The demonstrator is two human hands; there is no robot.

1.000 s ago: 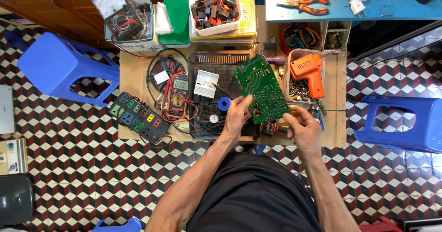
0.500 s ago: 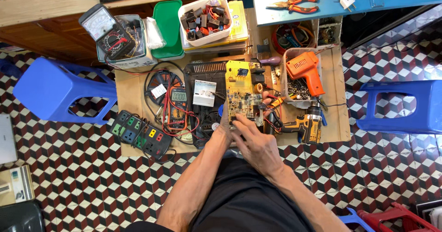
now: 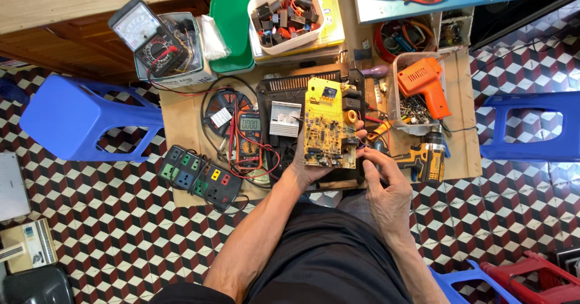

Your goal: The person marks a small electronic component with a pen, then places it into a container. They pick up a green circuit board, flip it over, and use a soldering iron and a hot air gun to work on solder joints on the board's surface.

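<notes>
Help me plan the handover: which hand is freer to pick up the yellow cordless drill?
Right. The right hand only fingertips the yellow circuit board edge, beside the cordless drill; the left hand supports the board.

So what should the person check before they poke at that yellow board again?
1. Board held steady: ok. The left hand grips the yellow circuit board from below.
2. Other hand at the work: ok. The right hand has its fingertips at the board's right edge.
3. Right hand holding a tool: cannot tell, too small to see.
4. Meter in reach: ok. The digital multimeter lies just left of the board.
5. Leads tidy: not ok. Red and black wires are tangled around the meter.
6. Drill out of the way: ok. The yellow cordless drill lies right of the hand, apart.
</notes>
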